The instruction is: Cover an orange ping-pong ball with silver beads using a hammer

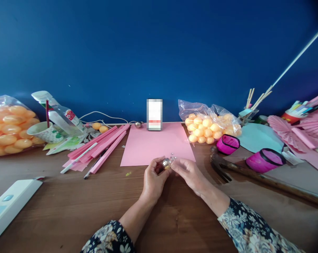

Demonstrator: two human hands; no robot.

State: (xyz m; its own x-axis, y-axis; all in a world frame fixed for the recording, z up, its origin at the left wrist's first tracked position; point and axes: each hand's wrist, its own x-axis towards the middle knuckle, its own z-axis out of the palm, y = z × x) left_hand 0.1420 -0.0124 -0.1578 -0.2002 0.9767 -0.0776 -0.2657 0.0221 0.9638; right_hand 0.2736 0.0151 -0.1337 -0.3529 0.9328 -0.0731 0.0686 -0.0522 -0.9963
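Near the front edge of the pink sheet [153, 142], the silvery ball [165, 163] sits between your two hands, with a yellowish patch on its lower side. Your left hand [153, 181] has its grip pinched around the ball from the left, thumb nearest you. Your right hand [189, 173] brings its fingertips close together against or just beside the ball's right side; whether they pinch anything small, you cannot tell from this view. Being round, the ball offers no long axis. What matters is the loose clear beads [172, 156]: they lie just beyond the right fingertips, nearer that grip than the left.
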